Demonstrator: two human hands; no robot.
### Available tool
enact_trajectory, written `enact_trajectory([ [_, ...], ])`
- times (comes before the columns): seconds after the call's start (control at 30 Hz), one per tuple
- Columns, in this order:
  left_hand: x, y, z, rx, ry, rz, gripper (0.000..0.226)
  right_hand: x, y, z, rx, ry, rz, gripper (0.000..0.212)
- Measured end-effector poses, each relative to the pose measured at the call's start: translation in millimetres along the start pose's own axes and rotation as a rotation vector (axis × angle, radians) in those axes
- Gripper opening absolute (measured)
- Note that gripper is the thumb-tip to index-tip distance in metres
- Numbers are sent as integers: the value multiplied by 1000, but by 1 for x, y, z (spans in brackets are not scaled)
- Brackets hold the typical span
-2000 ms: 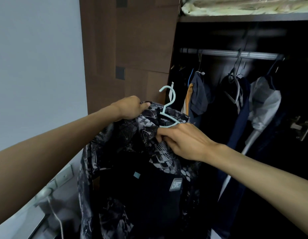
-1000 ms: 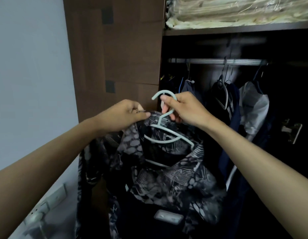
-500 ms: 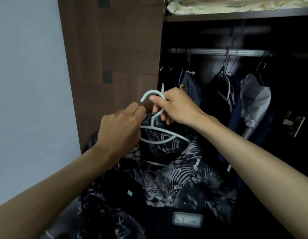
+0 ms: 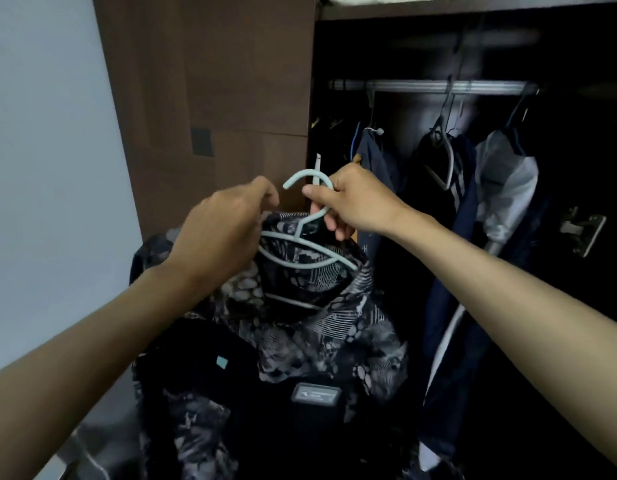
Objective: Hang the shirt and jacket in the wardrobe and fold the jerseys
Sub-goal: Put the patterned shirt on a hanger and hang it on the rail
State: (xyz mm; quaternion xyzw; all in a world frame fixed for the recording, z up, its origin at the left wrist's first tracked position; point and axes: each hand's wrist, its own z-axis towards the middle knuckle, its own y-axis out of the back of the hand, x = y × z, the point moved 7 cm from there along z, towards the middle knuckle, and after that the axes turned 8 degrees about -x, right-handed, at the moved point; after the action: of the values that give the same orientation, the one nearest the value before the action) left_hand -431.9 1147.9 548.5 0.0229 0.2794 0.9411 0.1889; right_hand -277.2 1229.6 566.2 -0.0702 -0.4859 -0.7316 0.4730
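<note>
Right hand (image 4: 355, 202): gripping hanger (image 4: 307, 251) hook.
Left hand (image 4: 220, 237): pinching jacket (image 4: 317, 327) collar.
Risk: jacket could slide off the hanger's low shoulder before reaching the rail (image 4: 431, 86).

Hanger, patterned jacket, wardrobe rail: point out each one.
hanger (image 4: 302, 256): head view, on its pale shoulder bar.
patterned jacket (image 4: 334, 327): head view, on its printed chest.
wardrobe rail (image 4: 421, 86): head view, on the bare metal bar.

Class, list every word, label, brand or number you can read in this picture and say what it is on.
None can be read.
Grey patch on the patterned jacket: faint lines of print, too blurred to read.
Small teal tag on the jacket: no text visible.
</note>
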Motion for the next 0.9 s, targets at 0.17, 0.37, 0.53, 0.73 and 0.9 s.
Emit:
enact_trajectory([
  [0.17, 11, 8, -7, 29, 156, -296, 49, -2, -10, -9, -36, 48, 47, 44],
  [0.37, 1, 2, -22, 184, 110, -390, 55, 9, -13, -5, 32, 68, 20, 44],
  [0.53, 44, 10, -27, 164, 213, -483, 30, 13, -12, -14, -84, 95, 33, 45],
  [0.73, 43, -21, -51, 388, 289, -517, 33, 20, 0, -6, -176, 81, 45, 46],
  [0.9, 26, -31, -42, 402, 226, -447, 10, 33, -12, -7, -141, 97, 6, 45],
])
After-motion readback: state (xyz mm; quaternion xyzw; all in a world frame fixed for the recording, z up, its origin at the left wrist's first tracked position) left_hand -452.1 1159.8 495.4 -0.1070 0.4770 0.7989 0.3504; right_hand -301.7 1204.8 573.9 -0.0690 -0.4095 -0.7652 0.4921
